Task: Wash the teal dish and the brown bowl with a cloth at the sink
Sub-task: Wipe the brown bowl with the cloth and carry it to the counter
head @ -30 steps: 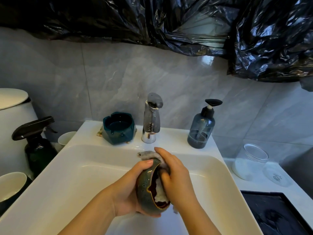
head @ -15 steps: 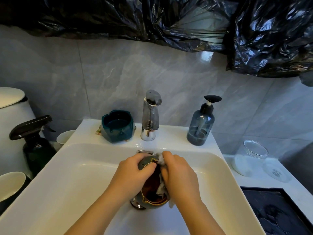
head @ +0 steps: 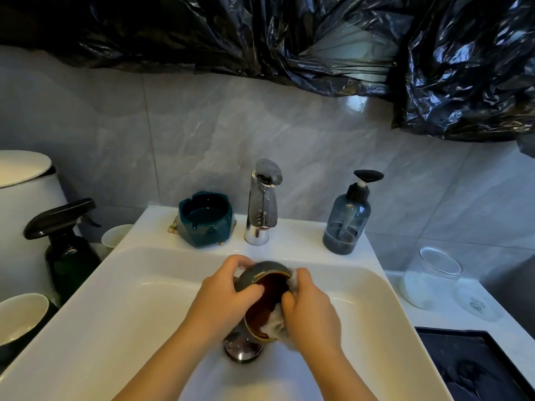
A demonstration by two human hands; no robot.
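Because the right hand (head: 312, 311) covers most of the cloth (head: 277, 322), only pale, wet folds show, at the brown bowl's (head: 269, 299) near rim and beside the fingertips at its far rim. The right grip is curled tight round the cloth, pressing it against the bowl's right rim and inner wall. The left hand (head: 228, 296) has its grip clamped on the bowl's grey-green outside, fingers over the far wall and thumb on the near left edge, so that side is largely covered and the base cannot be seen.

The bowl is held inside the sink (head: 139, 299), above the drain stopper (head: 243, 348), which it partly hides. It is tipped on its side: the mouth faces up and to the right, toward the camera, and the rim's long line runs from far to near.

The teal dish (head: 206, 218) stands upright on the sink's back ledge, just left of the faucet (head: 262, 201). Something small peeks from under it, too little to identify.
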